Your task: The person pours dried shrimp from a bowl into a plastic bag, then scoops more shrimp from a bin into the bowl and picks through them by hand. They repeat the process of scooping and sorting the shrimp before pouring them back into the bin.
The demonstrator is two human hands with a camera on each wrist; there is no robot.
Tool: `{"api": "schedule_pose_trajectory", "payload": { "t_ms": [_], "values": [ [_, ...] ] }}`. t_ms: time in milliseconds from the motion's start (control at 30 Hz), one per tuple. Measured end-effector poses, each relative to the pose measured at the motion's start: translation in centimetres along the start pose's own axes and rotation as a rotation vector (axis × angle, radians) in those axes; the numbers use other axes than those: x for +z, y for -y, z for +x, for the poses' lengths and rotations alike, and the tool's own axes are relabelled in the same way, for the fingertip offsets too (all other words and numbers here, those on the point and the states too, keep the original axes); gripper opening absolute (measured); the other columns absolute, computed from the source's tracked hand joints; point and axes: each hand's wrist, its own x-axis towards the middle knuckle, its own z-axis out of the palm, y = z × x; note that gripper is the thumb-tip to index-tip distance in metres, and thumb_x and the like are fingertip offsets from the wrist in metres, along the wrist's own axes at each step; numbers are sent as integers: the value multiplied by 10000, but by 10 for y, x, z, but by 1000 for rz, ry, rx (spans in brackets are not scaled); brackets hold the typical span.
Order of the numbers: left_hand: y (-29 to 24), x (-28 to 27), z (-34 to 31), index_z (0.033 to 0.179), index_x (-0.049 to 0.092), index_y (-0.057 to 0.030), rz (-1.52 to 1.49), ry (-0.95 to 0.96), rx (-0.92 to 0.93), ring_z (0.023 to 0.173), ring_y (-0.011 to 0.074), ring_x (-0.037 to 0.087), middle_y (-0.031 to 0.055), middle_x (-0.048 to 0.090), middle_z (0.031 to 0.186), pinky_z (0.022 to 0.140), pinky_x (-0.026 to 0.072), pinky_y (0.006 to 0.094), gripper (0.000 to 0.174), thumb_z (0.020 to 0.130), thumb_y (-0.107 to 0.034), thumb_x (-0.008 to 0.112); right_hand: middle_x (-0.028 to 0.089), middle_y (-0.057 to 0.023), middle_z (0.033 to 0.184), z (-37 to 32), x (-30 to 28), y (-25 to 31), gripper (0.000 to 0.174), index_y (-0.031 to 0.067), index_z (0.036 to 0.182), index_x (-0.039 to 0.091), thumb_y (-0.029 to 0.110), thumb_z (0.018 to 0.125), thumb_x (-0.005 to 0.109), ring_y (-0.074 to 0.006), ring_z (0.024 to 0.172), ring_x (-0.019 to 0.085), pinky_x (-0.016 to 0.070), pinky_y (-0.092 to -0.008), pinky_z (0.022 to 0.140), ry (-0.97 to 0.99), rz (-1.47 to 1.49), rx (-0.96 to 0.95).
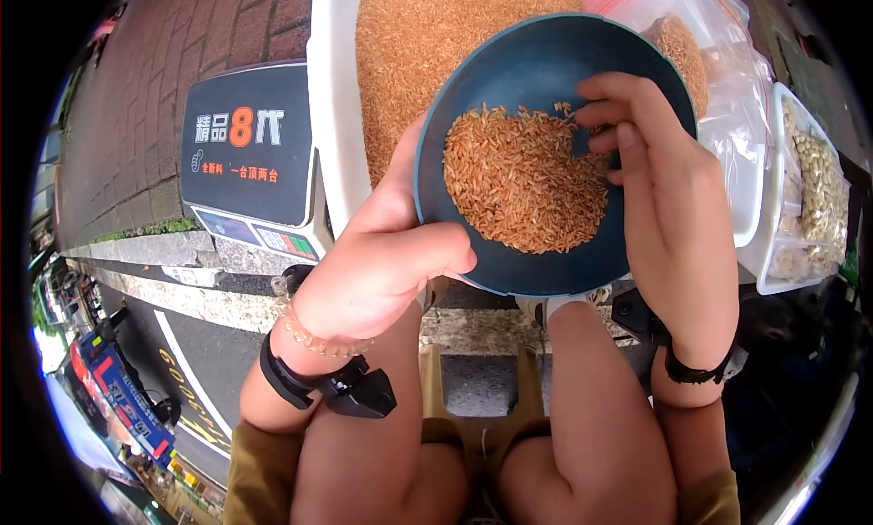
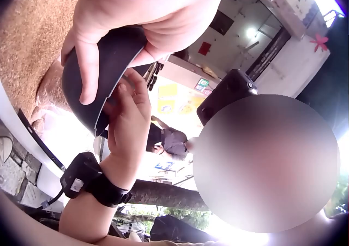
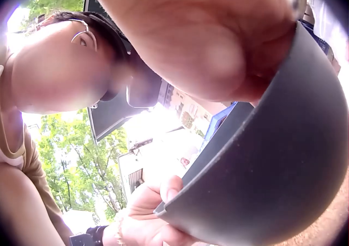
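Note:
A dark teal bowl [image 1: 523,66] holds a heap of reddish-brown, rice-like grain [image 1: 527,180]. My left hand [image 1: 364,252] grips its near left rim, thumb on the inner edge and fingers underneath. In the left wrist view, those fingers [image 2: 87,74] spread over the bowl's dark outside [image 2: 109,55]. My right hand [image 1: 677,189] reaches in over the right rim, its loosely bent fingers at the edge of the heap. In the right wrist view the bowl wall [image 3: 272,164] hides the fingertips. Below the bowl is a white bin [image 1: 332,98] of similar grain [image 1: 427,25].
A digital scale [image 1: 245,152] stands left of the bin. Clear plastic bags [image 1: 727,89] lie at its right, beside a white tray [image 1: 773,243] of pale bagged goods. Brick paving [image 1: 218,25] lies beyond; a stone kerb [image 1: 245,293] runs below the bin.

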Motion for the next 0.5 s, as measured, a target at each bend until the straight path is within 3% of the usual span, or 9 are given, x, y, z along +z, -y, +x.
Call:
{"api": "schedule_pose_trajectory", "payload": {
  "t_ms": [133,200,267,500],
  "values": [
    [1,7,0,1204,399,2,61,-16,5,936,168,539,105,522,1095,774,440,267,551,678,161,435,552,-116,857,-2,8,-6,274,-1,1070,465,-51,844,319,-187,767,535,429,-275,666,8,-66,22],
    [0,5,-1,1249,350,-11,54,8,-49,944,149,532,94,505,1114,763,441,254,591,686,157,416,519,-126,888,-4,16,-10,273,-5,1085,455,-41,843,334,-209,803,523,423,-285,694,142,156,6],
    [-2,6,0,1265,327,-16,104,-6,-53,942,141,530,87,501,1117,757,440,249,609,686,155,407,494,-126,911,-4,26,-12,291,-4,1113,452,-33,845,342,-206,841,513,410,-268,738,187,198,-10],
    [-2,8,1,1305,265,-26,187,-25,-26,932,111,509,70,483,1136,717,417,208,681,662,149,402,520,-55,941,-7,38,-25,342,18,1152,469,-34,835,352,-114,918,475,371,-227,813,298,690,139]
  ]
}}
